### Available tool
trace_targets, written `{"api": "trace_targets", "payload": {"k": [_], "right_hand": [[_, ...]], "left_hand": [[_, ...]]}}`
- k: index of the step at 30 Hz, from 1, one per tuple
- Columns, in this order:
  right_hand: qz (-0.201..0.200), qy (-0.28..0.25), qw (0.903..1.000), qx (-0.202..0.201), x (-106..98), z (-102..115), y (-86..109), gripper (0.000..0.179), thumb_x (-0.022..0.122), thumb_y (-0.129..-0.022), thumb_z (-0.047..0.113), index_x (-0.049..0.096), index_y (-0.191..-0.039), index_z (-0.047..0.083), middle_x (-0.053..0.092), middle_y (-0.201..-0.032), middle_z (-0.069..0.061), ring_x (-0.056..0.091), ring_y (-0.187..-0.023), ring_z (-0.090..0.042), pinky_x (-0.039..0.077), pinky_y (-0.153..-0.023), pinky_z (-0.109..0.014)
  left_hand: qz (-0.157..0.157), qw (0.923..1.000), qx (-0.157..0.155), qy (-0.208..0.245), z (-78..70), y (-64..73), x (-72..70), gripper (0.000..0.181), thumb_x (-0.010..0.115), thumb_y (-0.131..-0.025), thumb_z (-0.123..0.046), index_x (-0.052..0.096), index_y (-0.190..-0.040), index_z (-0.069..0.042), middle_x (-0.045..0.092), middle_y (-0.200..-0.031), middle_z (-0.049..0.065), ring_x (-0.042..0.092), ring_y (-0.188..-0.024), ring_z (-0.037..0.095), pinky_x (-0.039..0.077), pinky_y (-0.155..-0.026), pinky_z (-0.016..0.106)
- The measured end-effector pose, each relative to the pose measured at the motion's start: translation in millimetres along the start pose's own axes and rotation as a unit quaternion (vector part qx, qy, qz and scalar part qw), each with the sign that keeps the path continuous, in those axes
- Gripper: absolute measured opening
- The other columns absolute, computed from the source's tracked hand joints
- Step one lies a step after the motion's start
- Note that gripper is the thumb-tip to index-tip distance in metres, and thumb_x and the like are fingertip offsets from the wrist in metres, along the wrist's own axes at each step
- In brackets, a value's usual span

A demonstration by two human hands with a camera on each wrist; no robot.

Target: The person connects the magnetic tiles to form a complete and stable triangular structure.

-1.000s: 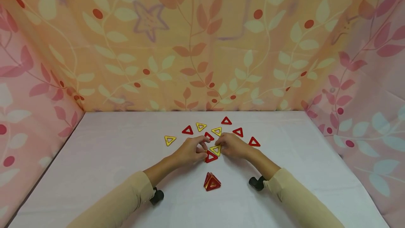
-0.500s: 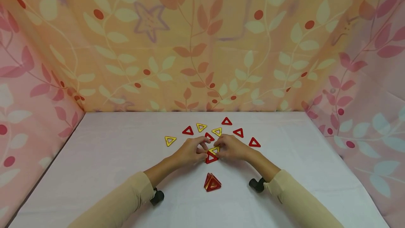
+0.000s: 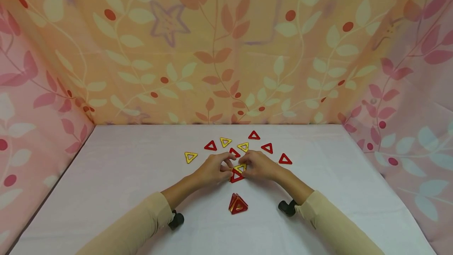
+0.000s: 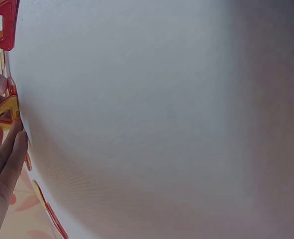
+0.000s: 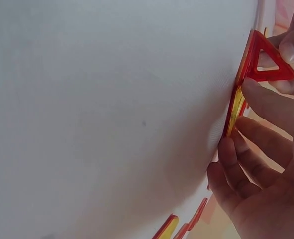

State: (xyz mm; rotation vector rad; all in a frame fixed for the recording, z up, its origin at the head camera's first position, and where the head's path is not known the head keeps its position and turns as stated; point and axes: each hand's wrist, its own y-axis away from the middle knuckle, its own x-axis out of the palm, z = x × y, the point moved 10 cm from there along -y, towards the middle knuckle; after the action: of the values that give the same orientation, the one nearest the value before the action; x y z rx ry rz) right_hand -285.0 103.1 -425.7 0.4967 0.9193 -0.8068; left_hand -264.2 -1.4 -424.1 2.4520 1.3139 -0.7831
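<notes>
A person's 2 hands meet over the white surface [image 3: 106, 192], with 2 hollow triangle tiles between their fingertips. The left hand [image 3: 214, 169] pinches the red tile [image 5: 273, 75] at its left side; the right wrist view shows a thumb on the tile's face and fingers behind it. In that view the red tile stands tilted up from the surface. The right hand [image 3: 261, 165] grips the yellow tile [image 5: 233, 117], its thumb where this piece meets the red one and its other fingers curled by the far end. In the head view, the yellow tile sits just beyond the red one and partly behind it. Both pieces are to the right of the left hand and to the left of the right hand.

Nearer the person, apart from both hands, a pyramid-like group [image 3: 238, 210] of red and yellow triangles rests on the surface. Beyond the hands, 8 loose triangles lie scattered: 3 yellow triangles [image 3: 191, 153] and 5 red triangles [image 3: 254, 138], 1 of the red partly covered by the left hand's fingers. Beige sleeves [image 3: 127, 223] and 2 black wrist cameras [image 3: 175, 221] show at the arms, and a floral curtain [image 3: 226, 50] rises behind the surface.
</notes>
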Motion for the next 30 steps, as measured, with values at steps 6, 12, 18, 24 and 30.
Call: {"api": "trace_targets", "payload": {"k": [6,12,18,24,30], "right_hand": [[-0.004,-0.005,0.9999,0.016,0.5,0.8,0.2,0.034,0.08,-0.084,0.012,0.072,-0.115,0.001,0.07,-0.108,-0.007,0.061,-0.103,-0.02,0.051,-0.095,-0.041],[-0.012,0.013,0.9992,0.036,1.0,-0.8,0.9,0.033,0.081,-0.083,0.011,0.073,-0.114,0.003,0.071,-0.109,-0.006,0.061,-0.104,-0.021,0.049,-0.097,-0.044],[-0.027,0.02,0.9981,0.051,-0.9,0.0,2.5,0.035,0.082,-0.082,0.012,0.072,-0.114,0.005,0.068,-0.103,-0.003,0.058,-0.093,-0.018,0.051,-0.088,-0.039],[-0.036,0.018,0.9984,0.039,-2.2,4.6,4.4,0.036,0.082,-0.082,0.011,0.071,-0.115,0.003,0.064,-0.098,-0.003,0.054,-0.086,-0.018,0.048,-0.078,-0.033],[-0.048,0.013,0.9983,0.03,-3.6,7.4,5.4,0.034,0.082,-0.081,0.009,0.071,-0.113,0.003,0.065,-0.104,-0.005,0.057,-0.089,-0.018,0.051,-0.082,-0.034]], "left_hand": [[-0.002,1.0,-0.001,-0.005,2.1,-0.7,0.4,0.041,0.072,-0.09,-0.004,0.058,-0.129,-0.004,0.069,-0.101,0.004,0.07,-0.088,0.012,0.057,-0.08,0.027],[-0.003,1.0,0.002,-0.004,2.2,-1.1,0.5,0.041,0.072,-0.09,-0.004,0.058,-0.129,-0.004,0.069,-0.1,0.003,0.07,-0.087,0.012,0.057,-0.08,0.026],[-0.002,1.0,0.0,-0.004,0.8,-0.3,0.3,0.042,0.072,-0.09,-0.004,0.058,-0.13,-0.005,0.069,-0.101,0.004,0.07,-0.088,0.012,0.057,-0.081,0.027],[-0.004,1.0,0.001,-0.005,0.2,0.0,0.0,0.042,0.072,-0.09,-0.004,0.058,-0.129,-0.004,0.069,-0.102,0.005,0.07,-0.087,0.012,0.057,-0.081,0.027],[-0.004,1.0,-0.001,-0.007,0.6,-0.2,0.1,0.041,0.072,-0.09,-0.004,0.059,-0.128,-0.004,0.069,-0.102,0.005,0.071,-0.087,0.012,0.057,-0.081,0.028]]}}
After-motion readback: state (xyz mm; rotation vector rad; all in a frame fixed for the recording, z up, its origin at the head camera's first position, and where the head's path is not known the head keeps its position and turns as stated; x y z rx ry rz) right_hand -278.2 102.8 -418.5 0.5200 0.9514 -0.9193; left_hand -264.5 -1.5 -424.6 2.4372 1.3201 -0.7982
